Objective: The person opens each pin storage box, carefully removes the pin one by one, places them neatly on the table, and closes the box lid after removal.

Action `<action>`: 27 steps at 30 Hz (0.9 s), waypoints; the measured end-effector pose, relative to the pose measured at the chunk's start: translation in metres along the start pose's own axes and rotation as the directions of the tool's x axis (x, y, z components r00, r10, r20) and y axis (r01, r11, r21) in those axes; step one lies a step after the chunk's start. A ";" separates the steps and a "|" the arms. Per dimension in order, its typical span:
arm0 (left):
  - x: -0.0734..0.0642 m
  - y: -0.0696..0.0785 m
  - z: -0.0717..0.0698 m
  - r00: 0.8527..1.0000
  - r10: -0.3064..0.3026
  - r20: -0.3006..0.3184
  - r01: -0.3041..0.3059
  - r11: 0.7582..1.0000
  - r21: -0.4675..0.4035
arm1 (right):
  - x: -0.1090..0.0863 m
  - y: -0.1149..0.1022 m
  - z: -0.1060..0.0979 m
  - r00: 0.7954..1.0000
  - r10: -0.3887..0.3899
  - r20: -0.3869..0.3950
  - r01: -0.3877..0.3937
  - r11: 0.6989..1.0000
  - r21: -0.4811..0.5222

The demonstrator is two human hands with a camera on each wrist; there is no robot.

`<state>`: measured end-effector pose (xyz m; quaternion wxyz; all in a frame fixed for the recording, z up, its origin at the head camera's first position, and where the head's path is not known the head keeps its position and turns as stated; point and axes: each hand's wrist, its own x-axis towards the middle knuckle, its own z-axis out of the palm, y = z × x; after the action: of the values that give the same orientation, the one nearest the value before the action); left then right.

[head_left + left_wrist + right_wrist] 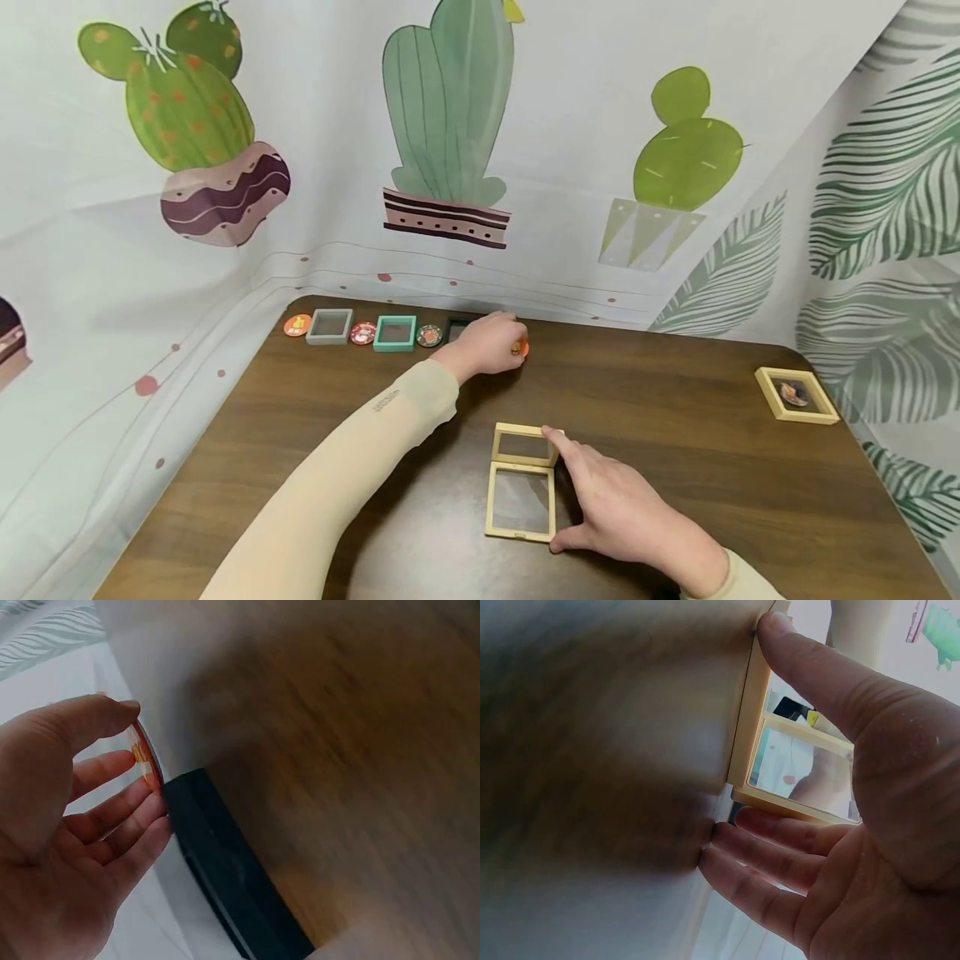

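Note:
My left hand (491,343) reaches to the back of the table and pinches an orange round chip (522,347) on its edge between thumb and fingers. In the left wrist view the chip (147,759) stands on edge beside the end of a black display frame (225,862). Near the front, a yellow hinged display frame (521,537) lies with its clear-windowed lid (517,429) raised. My right hand (618,500) holds it along the right side, thumb at the near corner and fingers behind the lid, as the right wrist view shows.
Along the back edge, left of my left hand, stand a grey frame (330,337), a teal frame (394,345), an orange chip (297,325), a red chip (363,333) and a dark chip (430,336). A yellow frame (799,415) holding a chip lies far right. Patterned cloth hangs behind.

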<state>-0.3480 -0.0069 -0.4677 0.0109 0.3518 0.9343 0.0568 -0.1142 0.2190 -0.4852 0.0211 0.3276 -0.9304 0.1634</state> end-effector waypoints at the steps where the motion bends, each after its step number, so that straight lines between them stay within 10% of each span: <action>1: 0.002 0.000 0.002 1.000 -0.005 0.005 0.005 1.000 0.011 | 0.000 0.000 0.000 1.000 0.002 0.002 -0.002 1.000 0.000; 27: 0.016 0.000 0.008 0.998 -0.015 0.055 0.011 0.997 0.070 | 0.000 0.001 -0.002 1.000 0.000 0.017 0.000 1.000 0.000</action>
<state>-0.3594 0.0040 -0.4758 0.0248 0.3472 0.9374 0.0145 -0.1150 0.2208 -0.4841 0.0132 0.3292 -0.9304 0.1606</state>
